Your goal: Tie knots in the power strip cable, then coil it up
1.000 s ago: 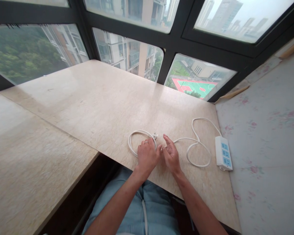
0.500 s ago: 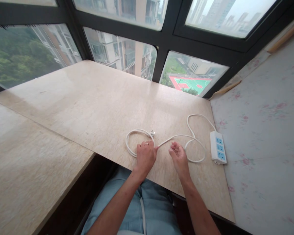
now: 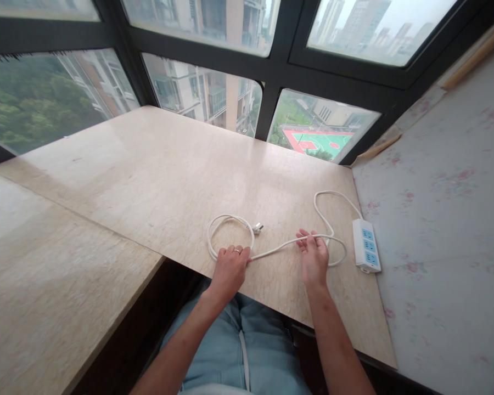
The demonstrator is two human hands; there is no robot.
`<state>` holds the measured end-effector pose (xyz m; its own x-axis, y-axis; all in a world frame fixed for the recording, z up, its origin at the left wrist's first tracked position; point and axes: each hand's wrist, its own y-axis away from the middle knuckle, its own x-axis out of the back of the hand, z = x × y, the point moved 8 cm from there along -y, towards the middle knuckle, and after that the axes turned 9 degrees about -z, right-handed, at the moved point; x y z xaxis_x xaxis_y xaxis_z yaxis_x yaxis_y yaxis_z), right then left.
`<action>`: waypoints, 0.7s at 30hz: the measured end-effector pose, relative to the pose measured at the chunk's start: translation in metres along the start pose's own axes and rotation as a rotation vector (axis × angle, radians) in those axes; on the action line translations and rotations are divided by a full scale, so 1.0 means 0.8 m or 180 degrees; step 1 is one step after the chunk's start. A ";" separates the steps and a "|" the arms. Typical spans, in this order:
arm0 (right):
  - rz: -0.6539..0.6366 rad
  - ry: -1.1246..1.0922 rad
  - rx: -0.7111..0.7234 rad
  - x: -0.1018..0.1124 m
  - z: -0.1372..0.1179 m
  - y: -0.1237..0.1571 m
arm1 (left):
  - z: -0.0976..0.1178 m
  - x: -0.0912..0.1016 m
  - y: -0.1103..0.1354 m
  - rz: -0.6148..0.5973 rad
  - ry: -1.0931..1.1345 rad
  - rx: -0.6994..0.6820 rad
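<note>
A white power cord point(image 3: 280, 244) runs across the stone-patterned counter. My left hand point(image 3: 230, 270) is closed on it at the near side of a round coil, whose plug point(image 3: 258, 227) sticks out at the coil's right. Farther right, my right hand point(image 3: 314, 258) has the cord between its thumb and fingers, palm partly turned up. Beyond that hand the cord makes a loose loop, then curves up to the white power strip point(image 3: 366, 246) with blue socket faces, which lies beside the wall.
The pale counter point(image 3: 181, 175) reaches back to dark window frames point(image 3: 267, 66). A flowered wallpaper wall point(image 3: 440, 230) bounds the right side. In front is the counter's edge, with a dark gap at the left above my blue-clad legs point(image 3: 218, 340).
My left hand has slid slightly left and nearer with the coil. My right hand has moved right and up and taken hold of the cord. The loop by the strip has shrunk.
</note>
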<state>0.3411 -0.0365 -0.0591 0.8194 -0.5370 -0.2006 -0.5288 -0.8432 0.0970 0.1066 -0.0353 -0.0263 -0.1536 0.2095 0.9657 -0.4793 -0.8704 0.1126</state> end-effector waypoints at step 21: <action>-0.1753 0.1657 -0.1199 -0.051 -0.026 -0.066 | -0.110 0.029 0.009 -0.0126 -0.0078 -0.1201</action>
<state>0.3397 0.0293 -0.0360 0.9846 0.0872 0.1513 0.0092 -0.8910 0.4540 0.0239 0.0024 -0.0235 -0.1099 0.2251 0.9681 -0.7696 -0.6357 0.0604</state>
